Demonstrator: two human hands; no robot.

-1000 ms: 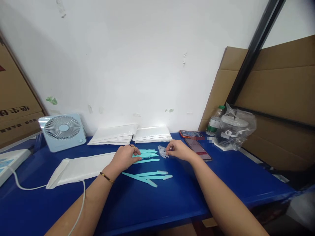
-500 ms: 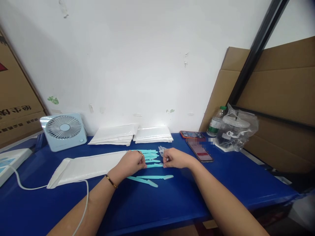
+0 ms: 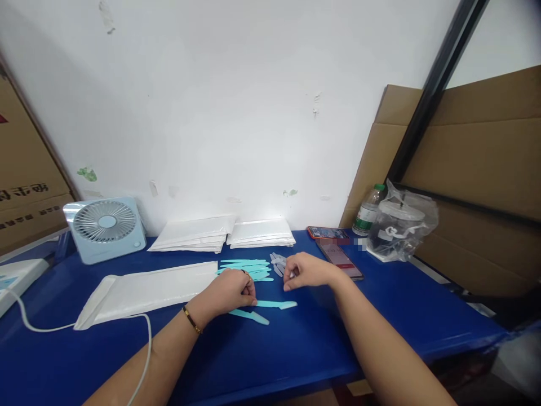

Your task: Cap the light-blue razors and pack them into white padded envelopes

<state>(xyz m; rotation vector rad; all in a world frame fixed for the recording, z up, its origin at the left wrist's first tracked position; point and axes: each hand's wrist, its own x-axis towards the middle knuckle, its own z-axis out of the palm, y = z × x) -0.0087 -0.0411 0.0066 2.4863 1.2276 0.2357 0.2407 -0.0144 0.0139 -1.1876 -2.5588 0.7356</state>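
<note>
Pinching one thin teal plastic stick (image 3: 274, 304) mid-frame, your left hand (image 3: 230, 291) steadies it; your right hand (image 3: 306, 270) curls loosely around small clear caps (image 3: 278, 261).

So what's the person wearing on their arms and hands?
Both arms are bare, with no sleeves showing. The left hand has a ring on one finger, and a thin dark bracelet with gold bits sits around the left wrist. The right hand has no gloves, rings or bands that can be seen.
</note>
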